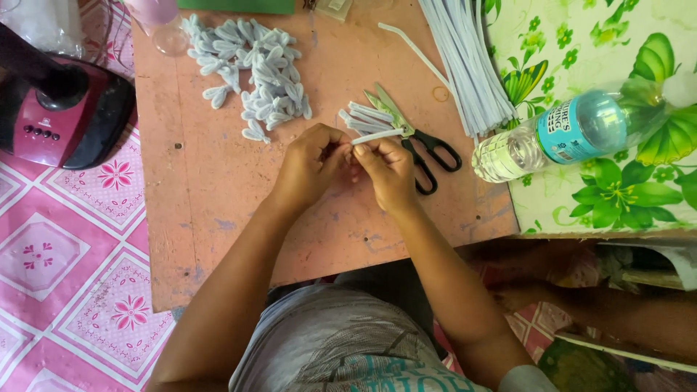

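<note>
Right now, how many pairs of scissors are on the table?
1: the black-handled scissors lie just beyond the right hand. More could be hidden elsewhere.

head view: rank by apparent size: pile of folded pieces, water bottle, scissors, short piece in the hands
1. Water bottle and pile of folded white pieces: similar extent, too close to rank.
2. Scissors.
3. Short white piece pinched by left hand and right hand.

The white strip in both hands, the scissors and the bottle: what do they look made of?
White strip: fuzzy, matte, probably pipe cleaner; it holds a bend. Scissors: shiny metal blades, glossy black handles, likely plastic. Bottle: clear, glossy plastic, by its see-through wall.
</note>
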